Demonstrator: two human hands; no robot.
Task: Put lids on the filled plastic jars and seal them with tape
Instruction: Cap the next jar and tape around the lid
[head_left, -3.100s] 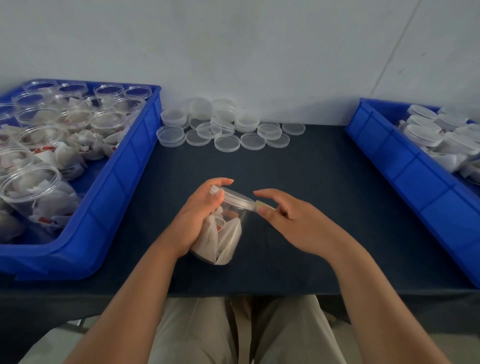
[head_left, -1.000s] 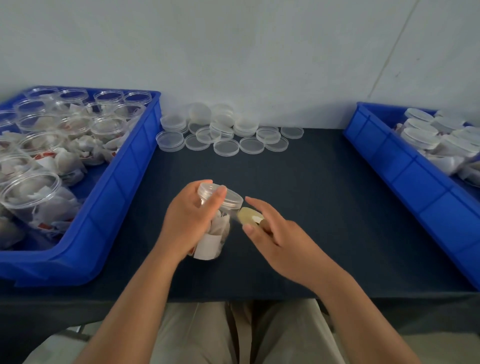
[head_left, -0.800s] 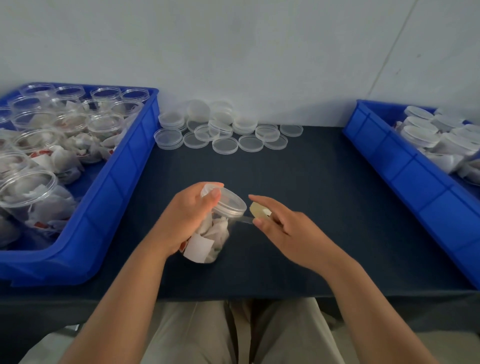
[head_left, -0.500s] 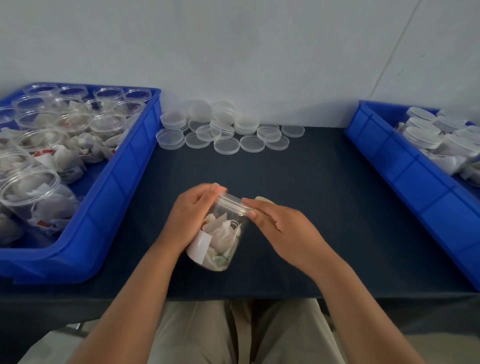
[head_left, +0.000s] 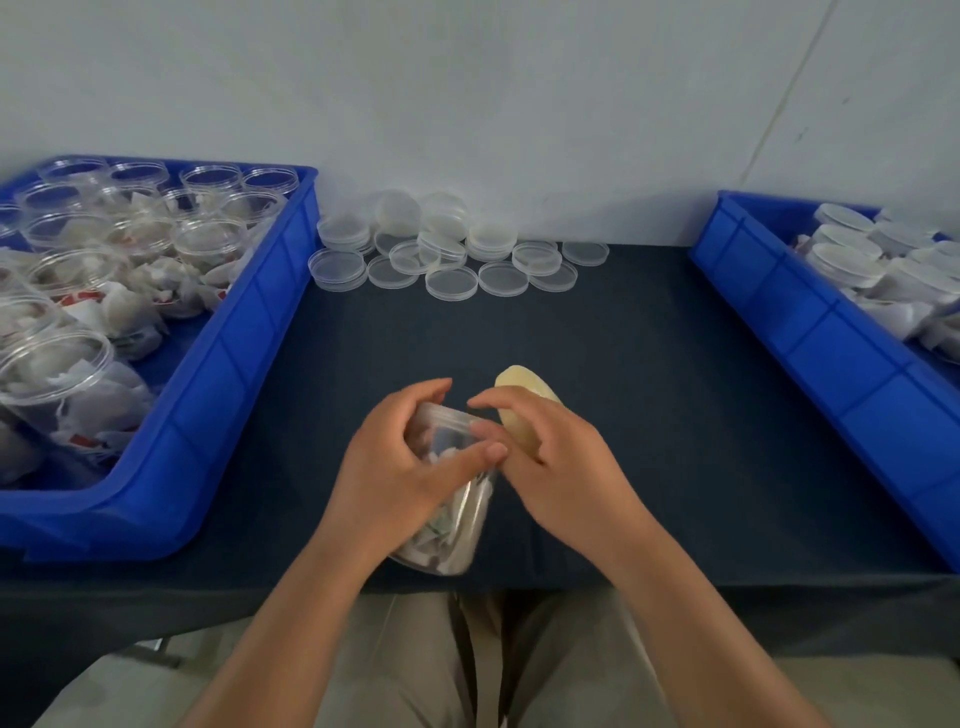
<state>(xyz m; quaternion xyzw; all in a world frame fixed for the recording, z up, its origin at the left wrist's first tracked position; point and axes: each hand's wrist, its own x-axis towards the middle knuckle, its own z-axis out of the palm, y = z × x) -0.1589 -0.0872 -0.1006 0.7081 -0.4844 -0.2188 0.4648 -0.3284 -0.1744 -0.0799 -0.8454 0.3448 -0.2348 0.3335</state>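
Left hand (head_left: 395, 467) grips the lidded jar (head_left: 454, 530); right hand (head_left: 563, 467) seemingly pinches the half-hidden tape roll (head_left: 519, 384).

Light: soft, even, dim-cool | Shadows: faint | Glare: none | Blur: slight on hands (head_left: 519, 467) | Edges: wide-angle bending

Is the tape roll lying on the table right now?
No, the right hand holds the tape roll up beside the jar that the left hand grips.
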